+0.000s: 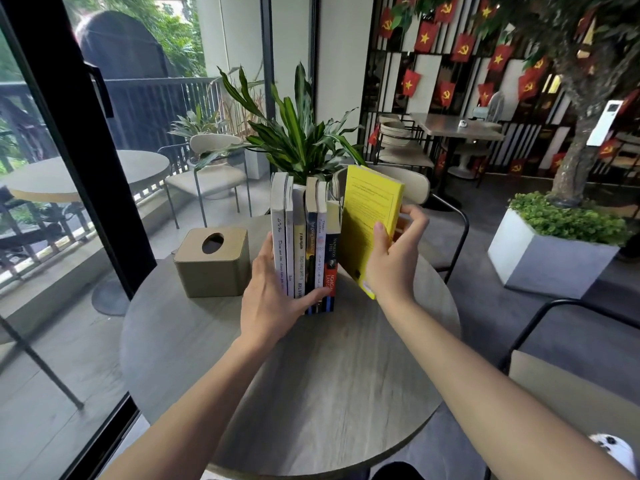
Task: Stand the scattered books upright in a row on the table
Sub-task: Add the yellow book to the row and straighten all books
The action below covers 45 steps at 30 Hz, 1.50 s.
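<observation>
Round wood-grain table (311,375), café setting, nothing left lying flat on it that I can see. Tan tissue box (213,261) sits just left of the books, potted plant (298,140) right behind them.

Row of upright books (304,247) stands mid-table, six or so spines facing the person, packed touching. No bookend on either side, so the row only stands because it is being braced. Risk one: if the brace comes off early, the whole row fans over leftward toward the tissue box.

Yellow book (372,226) is at the right end, tilted, top leaning away right, lower edge lifted or barely at the table, cover close to the orange-spined book (330,271). Not yet seated in the row. Risk two: pushing it in at this tilt shoves the row sideways or knocks the short orange one over. Risk three: it slips down on its corner and skids on the smooth top.

Left hand (273,299) lies flat and spread, palm against the leftmost white book (278,233), thumb crossing the lower spines; pressing, not gripping.

Right hand (394,258) clasps the yellow book, thumb on the near cover, fingers wrapped behind the far edge. Grip sits low, so the top can swing.
</observation>
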Motion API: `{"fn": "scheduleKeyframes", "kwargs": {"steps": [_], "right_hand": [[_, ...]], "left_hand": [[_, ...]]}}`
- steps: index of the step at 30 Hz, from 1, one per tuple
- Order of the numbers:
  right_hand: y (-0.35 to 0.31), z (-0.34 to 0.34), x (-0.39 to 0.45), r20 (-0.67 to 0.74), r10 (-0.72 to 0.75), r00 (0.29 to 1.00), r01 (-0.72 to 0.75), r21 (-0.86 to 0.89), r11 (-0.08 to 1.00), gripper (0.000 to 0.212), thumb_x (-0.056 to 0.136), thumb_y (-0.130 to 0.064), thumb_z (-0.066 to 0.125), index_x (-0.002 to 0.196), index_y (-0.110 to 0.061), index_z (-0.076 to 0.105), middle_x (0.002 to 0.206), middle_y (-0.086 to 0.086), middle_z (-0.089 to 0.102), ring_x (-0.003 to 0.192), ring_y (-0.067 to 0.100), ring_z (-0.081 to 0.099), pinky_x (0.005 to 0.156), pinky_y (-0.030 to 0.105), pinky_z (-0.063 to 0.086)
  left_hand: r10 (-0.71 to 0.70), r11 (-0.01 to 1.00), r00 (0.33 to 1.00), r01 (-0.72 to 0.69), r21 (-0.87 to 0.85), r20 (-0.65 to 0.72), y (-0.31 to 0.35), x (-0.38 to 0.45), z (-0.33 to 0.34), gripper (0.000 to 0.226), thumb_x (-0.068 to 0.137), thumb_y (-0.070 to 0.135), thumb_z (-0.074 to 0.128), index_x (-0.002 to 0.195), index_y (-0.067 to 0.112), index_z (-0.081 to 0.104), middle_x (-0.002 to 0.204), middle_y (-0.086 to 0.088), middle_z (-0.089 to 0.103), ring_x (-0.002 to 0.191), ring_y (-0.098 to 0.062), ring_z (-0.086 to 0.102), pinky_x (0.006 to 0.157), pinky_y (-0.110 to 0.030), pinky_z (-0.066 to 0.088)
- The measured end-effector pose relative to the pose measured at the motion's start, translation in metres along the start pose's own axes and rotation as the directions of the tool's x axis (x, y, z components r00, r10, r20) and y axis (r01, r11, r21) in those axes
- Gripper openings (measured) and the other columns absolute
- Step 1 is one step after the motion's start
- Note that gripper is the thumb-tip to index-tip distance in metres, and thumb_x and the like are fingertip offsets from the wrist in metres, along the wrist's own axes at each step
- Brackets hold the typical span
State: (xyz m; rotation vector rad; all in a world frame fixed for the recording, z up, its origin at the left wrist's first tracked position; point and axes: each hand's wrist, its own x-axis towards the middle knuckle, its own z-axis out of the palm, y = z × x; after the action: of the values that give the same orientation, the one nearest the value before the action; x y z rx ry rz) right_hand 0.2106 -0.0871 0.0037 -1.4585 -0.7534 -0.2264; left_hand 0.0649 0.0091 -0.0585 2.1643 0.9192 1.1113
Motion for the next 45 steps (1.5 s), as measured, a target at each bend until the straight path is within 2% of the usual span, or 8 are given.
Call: {"fn": "scheduleKeyframes", "kwargs": {"steps": [4, 11, 13, 16, 21, 29, 40, 45], "right_hand": [[0.006, 0.007, -0.018, 0.234, 0.081, 0.969, -0.085, 0.005, 0.996, 0.032, 0.102, -0.015, 0.045, 0.130, -0.009, 0.031, 0.105, -0.019, 0.050, 0.087, -0.014, 0.057, 0.067, 0.000, 0.042], [0.028, -0.002, -0.040, 0.612, 0.220, 0.760, -0.160, -0.151, 0.975, 0.057, 0.095, -0.031, 0.059, 0.143, -0.029, 0.028, 0.132, -0.012, 0.054, 0.119, 0.004, 0.054, 0.102, 0.025, 0.043], [0.030, -0.008, -0.043, 0.659, 0.218, 0.720, -0.126, -0.186, 0.975, 0.066, 0.090, -0.024, 0.067, 0.144, -0.030, 0.030, 0.133, -0.014, 0.050, 0.120, 0.002, 0.050, 0.097, 0.010, 0.039], [0.034, -0.014, -0.045, 0.666, 0.198, 0.719, -0.062, -0.223, 0.973, 0.076, 0.084, -0.019, 0.075, 0.146, -0.028, 0.032, 0.135, -0.013, 0.049, 0.115, -0.009, 0.047, 0.088, -0.002, 0.034], [0.042, -0.017, -0.043, 0.643, 0.187, 0.743, 0.037, -0.319, 0.947, 0.097, 0.076, -0.034, 0.081, 0.153, -0.032, 0.021, 0.151, -0.005, 0.040, 0.138, 0.011, 0.038, 0.112, 0.034, 0.036], [0.041, 0.000, -0.037, 0.733, 0.225, 0.642, 0.100, -0.371, 0.923, 0.093, 0.080, -0.040, 0.076, 0.152, -0.039, 0.017, 0.151, -0.005, 0.042, 0.137, 0.017, 0.043, 0.112, 0.047, 0.040], [0.045, 0.003, -0.022, 0.749, 0.259, 0.610, -0.075, -0.271, 0.960, 0.084, 0.084, -0.021, 0.076, 0.152, -0.030, 0.028, 0.146, -0.007, 0.049, 0.130, 0.005, 0.043, 0.109, 0.031, 0.036], [0.055, 0.000, -0.018, 0.694, 0.289, 0.659, -0.125, -0.279, 0.952, 0.075, 0.076, -0.022, 0.083, 0.139, -0.026, 0.044, 0.127, -0.010, 0.062, 0.121, 0.011, 0.057, 0.106, 0.038, 0.044]], "left_hand": [[0.015, 1.000, 1.000, -0.016, 0.012, 0.024, 0.001, -0.001, -0.003, 0.125, 0.061, 0.064, 0.085, 0.155, 0.023, 0.013, 0.144, -0.002, 0.043, 0.126, -0.016, 0.049, 0.094, -0.041, 0.050], [0.043, 0.999, 0.995, -0.046, 0.028, 0.092, -0.004, 0.004, -0.013, 0.123, 0.063, 0.060, 0.085, 0.155, 0.025, 0.012, 0.148, 0.000, 0.043, 0.130, -0.015, 0.048, 0.101, -0.044, 0.050], [0.058, 0.998, 0.992, -0.061, 0.023, 0.112, -0.004, 0.007, -0.017, 0.125, 0.062, 0.061, 0.086, 0.156, 0.026, 0.011, 0.150, 0.002, 0.042, 0.133, -0.012, 0.045, 0.102, -0.043, 0.048], [0.078, 0.996, 0.989, -0.084, 0.040, 0.128, -0.004, 0.012, -0.024, 0.131, 0.061, 0.060, 0.087, 0.158, 0.021, 0.009, 0.155, 0.004, 0.033, 0.140, -0.010, 0.033, 0.109, -0.040, 0.039], [0.003, 1.000, 0.989, 0.000, -0.025, 0.147, -0.009, 0.011, -0.028, 0.131, 0.056, 0.063, 0.087, 0.157, 0.023, 0.012, 0.153, 0.004, 0.037, 0.140, -0.014, 0.037, 0.113, -0.044, 0.039], [-0.147, 0.970, 0.976, 0.174, -0.168, 0.162, -0.010, 0.011, -0.034, 0.127, 0.050, 0.066, 0.087, 0.148, 0.034, 0.013, 0.133, 0.004, 0.057, 0.119, -0.020, 0.060, 0.099, -0.050, 0.052], [-0.129, 0.977, 0.967, 0.163, -0.140, 0.220, -0.007, 0.021, -0.037, 0.110, 0.060, 0.035, 0.095, 0.148, 0.028, 0.029, 0.117, 0.006, 0.070, 0.093, -0.005, 0.069, 0.088, -0.042, 0.059], [-0.074, 0.990, 0.941, 0.110, -0.093, 0.331, 0.000, 0.024, -0.036, 0.119, 0.065, 0.035, 0.093, 0.157, 0.037, 0.018, 0.139, 0.007, 0.059, 0.105, -0.004, 0.064, 0.096, -0.040, 0.054]]}}
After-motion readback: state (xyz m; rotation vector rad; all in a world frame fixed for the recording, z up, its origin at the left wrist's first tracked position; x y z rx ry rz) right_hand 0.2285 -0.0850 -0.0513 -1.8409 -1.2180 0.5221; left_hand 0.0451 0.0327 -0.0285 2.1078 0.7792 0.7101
